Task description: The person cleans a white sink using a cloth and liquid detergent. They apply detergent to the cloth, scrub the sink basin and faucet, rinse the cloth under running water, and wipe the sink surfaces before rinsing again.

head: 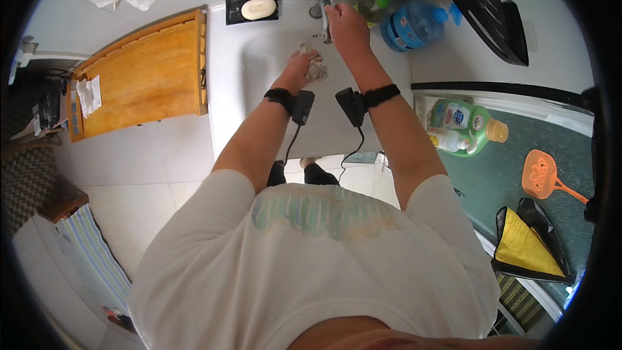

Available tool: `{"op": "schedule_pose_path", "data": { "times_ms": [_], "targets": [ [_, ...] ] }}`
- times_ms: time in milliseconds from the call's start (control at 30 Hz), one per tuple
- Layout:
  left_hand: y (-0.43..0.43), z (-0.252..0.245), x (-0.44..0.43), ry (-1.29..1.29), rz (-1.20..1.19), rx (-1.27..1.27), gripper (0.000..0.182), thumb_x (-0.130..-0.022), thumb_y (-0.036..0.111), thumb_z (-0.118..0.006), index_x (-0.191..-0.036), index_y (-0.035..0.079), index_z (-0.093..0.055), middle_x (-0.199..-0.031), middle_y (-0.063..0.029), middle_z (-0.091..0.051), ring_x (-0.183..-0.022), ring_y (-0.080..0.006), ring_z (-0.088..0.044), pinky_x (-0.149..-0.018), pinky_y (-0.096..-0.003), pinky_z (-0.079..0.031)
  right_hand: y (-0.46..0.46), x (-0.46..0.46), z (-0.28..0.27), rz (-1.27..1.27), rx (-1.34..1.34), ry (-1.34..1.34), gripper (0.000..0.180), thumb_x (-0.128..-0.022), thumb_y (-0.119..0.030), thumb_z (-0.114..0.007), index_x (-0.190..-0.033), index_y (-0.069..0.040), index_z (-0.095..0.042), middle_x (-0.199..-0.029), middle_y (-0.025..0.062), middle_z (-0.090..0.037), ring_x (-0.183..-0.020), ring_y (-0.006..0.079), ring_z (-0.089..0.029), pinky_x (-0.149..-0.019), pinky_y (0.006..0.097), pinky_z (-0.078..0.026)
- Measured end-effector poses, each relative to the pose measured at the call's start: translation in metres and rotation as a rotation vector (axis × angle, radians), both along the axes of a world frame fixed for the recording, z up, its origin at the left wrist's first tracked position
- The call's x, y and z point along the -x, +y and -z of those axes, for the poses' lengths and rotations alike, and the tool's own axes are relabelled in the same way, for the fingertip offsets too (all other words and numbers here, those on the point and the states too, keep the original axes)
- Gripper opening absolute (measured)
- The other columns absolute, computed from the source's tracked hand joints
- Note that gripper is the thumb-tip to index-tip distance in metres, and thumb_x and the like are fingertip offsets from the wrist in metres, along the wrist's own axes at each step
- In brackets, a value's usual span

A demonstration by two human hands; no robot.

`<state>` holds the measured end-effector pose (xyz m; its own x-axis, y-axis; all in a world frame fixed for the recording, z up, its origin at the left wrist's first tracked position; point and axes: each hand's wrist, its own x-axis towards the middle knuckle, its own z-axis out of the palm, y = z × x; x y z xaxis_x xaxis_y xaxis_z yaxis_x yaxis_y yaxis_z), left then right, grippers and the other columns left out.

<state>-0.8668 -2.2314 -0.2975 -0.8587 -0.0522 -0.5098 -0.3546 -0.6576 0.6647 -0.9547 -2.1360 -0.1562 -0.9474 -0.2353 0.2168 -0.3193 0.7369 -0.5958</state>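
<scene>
My left hand (295, 69) is over the basin of a white washbasin (320, 129), closed around a crumpled, pale, wet-looking cloth (317, 72). My right hand (351, 29) is at the chrome tap (325, 29), its fingers on the tap's upper part. The palm side of that hand is hidden. Below the tap, the cloth hangs slightly to the left of the spout's end. A white bar of soap (258, 8) lies in a black soap dish (235, 9) on the rim at the back left.
Right of the tap stand a green-topped bottle (370, 8) and a large blue bottle (413, 26). A black rack (491, 14) juts from the right wall. Detergent bottles (459, 124), an orange fly swatter (539, 173) and a yellow cloth (527, 245) lie rightward. A wooden cabinet (146, 68) is left.
</scene>
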Motion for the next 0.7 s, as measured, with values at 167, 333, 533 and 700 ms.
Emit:
{"op": "schedule_pose_path", "data": {
  "times_ms": [167, 333, 533, 700],
  "targets": [
    [0.009, -0.007, 0.028, -0.234, -0.002, 0.134, 0.04, -0.093, 0.042, -0.056, -0.106, 0.004, -0.056, -0.097, -0.0113, -0.061, -0.08, -0.0245, -0.061, -0.066, -0.0421, -0.053, -0.006, 0.017, 0.006, -0.091, -0.259, 0.147, 0.03, -0.098, -0.03, -0.048, -0.089, -0.003, -0.058, -0.085, 0.0237, -0.064, -0.082, 0.0443, -0.06, -0.07, 0.0502, -0.048],
    [0.006, -0.015, 0.036, -0.253, -0.079, -0.256, 0.044, -0.094, 0.045, -0.052, -0.107, 0.004, -0.053, -0.101, -0.0135, -0.059, -0.085, -0.0272, -0.061, -0.071, -0.0427, -0.053, 0.017, 0.05, 0.014, -0.107, -0.34, 0.172, 0.03, -0.097, -0.03, -0.049, -0.098, -0.002, -0.06, -0.092, 0.0236, -0.064, -0.089, 0.0441, -0.059, -0.074, 0.0504, -0.048],
    [0.028, 0.067, 0.039, 0.074, -0.136, -0.272, 0.037, -0.094, 0.036, -0.053, -0.112, 0.003, -0.051, -0.106, -0.0149, -0.06, -0.095, -0.0291, -0.062, -0.081, -0.0414, -0.053, 0.043, 0.017, 0.071, 0.115, 0.005, -0.005, 0.039, -0.091, -0.035, -0.058, -0.117, -0.005, -0.059, -0.105, 0.0188, -0.062, -0.09, 0.0358, -0.063, -0.075, 0.0421, -0.052],
    [0.012, 0.089, 0.039, 0.329, 0.107, 0.486, 0.033, -0.095, 0.026, -0.053, -0.121, 0.006, -0.052, -0.108, -0.0116, -0.062, -0.097, -0.0261, -0.061, -0.084, -0.0367, -0.051, 0.027, -0.05, 0.129, 0.281, 0.787, -1.012, 0.043, -0.086, -0.028, -0.062, -0.122, -0.005, -0.057, -0.113, 0.0194, -0.061, -0.099, 0.0329, -0.061, -0.085, 0.0375, -0.049]
  ]
}}
